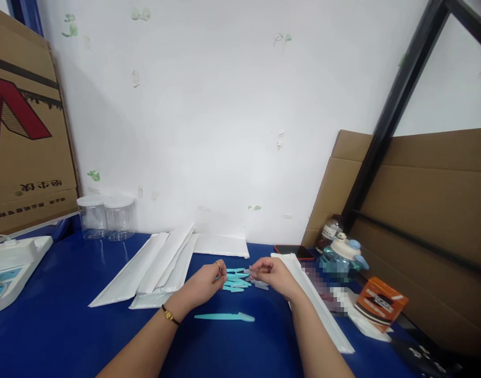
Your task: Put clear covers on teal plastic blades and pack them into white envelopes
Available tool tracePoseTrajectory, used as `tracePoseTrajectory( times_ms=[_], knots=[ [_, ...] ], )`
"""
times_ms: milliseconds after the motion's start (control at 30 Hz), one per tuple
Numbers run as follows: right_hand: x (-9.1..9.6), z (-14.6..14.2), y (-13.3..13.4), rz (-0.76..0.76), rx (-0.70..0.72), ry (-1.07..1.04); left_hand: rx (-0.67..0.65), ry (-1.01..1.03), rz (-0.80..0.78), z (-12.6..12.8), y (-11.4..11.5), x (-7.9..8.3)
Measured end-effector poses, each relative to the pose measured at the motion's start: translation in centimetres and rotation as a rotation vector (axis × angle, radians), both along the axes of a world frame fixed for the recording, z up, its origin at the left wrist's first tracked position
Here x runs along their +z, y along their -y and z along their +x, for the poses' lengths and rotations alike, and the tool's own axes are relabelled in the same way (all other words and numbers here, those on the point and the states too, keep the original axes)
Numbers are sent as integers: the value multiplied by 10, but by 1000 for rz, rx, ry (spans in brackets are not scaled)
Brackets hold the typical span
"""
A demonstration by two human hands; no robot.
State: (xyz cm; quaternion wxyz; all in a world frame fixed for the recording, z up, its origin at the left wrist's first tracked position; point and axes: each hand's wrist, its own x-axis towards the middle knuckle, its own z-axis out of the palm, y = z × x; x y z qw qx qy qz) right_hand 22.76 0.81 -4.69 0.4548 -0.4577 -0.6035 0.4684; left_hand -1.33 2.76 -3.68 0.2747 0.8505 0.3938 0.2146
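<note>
A small pile of turquoise eyebrow razors [235,287] lies on the blue table between my hands. Pale translucent caps [260,284] show at the pile's right side; whether they sit on the razors I cannot tell. My left hand [209,282], wearing a ring and a watch, is closed in a pinch at the razors' left ends, and its fingers partly hide what they grip. Thumb and fingertips of my right hand [275,274] pinch a translucent cap at the pile's upper right. Nearer to me, one single turquoise eyebrow razor [224,317] lies flat, apart from both hands.
White padded mailers [156,268] overlap on the left, and another long mailer [322,315] lies under my right forearm. Two clear jars [120,220] stand by the wall. On the right are a phone [295,252], a teal bottle [340,260] and an orange box [381,304].
</note>
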Motion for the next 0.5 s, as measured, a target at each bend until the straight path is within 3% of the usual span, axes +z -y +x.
tracePoseTrajectory(
  times_ms=[500],
  knots=[
    [5, 1, 2, 15, -19, -71, -33, 112, -127, -1, -2, -2]
  ],
)
